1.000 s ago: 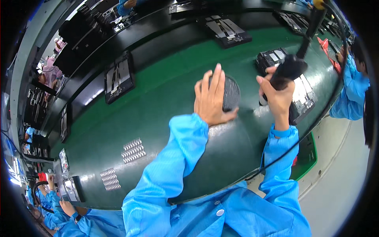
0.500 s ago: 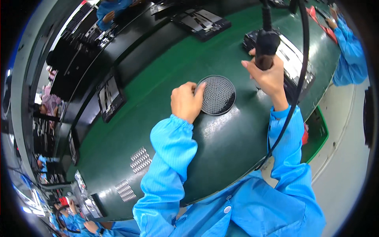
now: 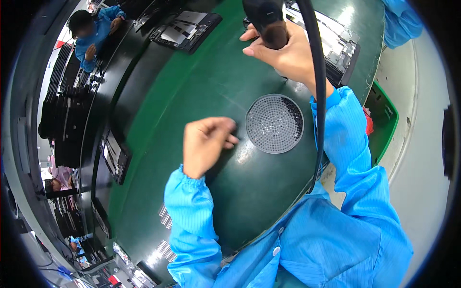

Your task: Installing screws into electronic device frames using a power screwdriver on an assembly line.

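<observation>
A black powered screwdriver (image 3: 263, 17) is in my right hand (image 3: 295, 53), with the fingers and thumb wrapped around its lower part. Its tip is not visible. Just beyond that hand lies an opened flat electronic device (image 3: 343, 45), its silvery inner parts showing and partly covered by the hand. My left hand (image 3: 204, 146) is over the green table, left of a round grey screw tray (image 3: 271, 126) and apart from it. Its fingers are curled and smeared by motion, so whether they hold anything is unclear. Small dark screws gather along the tray's right side.
A black cable (image 3: 318, 91) hangs across my right forearm. Other opened devices (image 3: 185, 31) (image 3: 114, 156) lie far left. Strips of small metal parts (image 3: 165, 216) sit by my left sleeve. A green bin (image 3: 384, 125) stands right of the table edge. Co-workers in blue are nearby.
My left hand has let go of the screw tray's rim and moved left and nearer. Dark screws now show along the tray's right side. The screwdriver stays in my right hand; the view has shifted.
</observation>
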Demonstrator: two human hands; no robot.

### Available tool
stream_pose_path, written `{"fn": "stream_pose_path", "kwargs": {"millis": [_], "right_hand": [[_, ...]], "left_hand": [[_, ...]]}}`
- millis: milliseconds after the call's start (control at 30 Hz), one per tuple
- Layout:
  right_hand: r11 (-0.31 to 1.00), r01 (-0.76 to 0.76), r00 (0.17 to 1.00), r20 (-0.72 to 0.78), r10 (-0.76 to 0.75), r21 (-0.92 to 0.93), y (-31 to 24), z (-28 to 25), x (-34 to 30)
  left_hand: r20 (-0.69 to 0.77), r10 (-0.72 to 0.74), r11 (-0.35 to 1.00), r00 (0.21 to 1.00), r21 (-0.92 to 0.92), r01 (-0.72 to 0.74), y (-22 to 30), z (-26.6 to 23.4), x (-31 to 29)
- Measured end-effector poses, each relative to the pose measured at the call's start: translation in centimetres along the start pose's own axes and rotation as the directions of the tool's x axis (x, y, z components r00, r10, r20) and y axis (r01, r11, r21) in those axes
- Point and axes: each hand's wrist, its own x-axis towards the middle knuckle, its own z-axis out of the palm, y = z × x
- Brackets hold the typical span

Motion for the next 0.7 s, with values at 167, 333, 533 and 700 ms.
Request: {"fn": "stream_pose_path", "kwargs": {"millis": [167,333,533,700], "right_hand": [[0.993,-0.110,0.988,0.109,0.105,0.041,1.1,-0.2,0.5],[0.988,-0.046,0.981,0.180,0.072,-0.147,0.1,-0.4,0.2],[0.998,-0.019,0.982,0.189,0.031,-0.067,0.0,-0.6,0.1],[0.996,0.064,0.991,0.120,-0.056,-0.061,1.1,0.0,0.1]], "left_hand": [[-0.275,0.362,0.904,0.891,0.336,-0.264,0.3,-2.1,5.9],[-0.238,0.704,0.561,0.669,0.765,-0.318,0.9,-3.6,13.4],[0.009,0.696,0.159,0.718,0.973,-0.166,-0.3,-9.7,24.5],[0.137,0.540,0.040,0.831,0.981,-0.188,1.8,-13.6,23.2]]}}
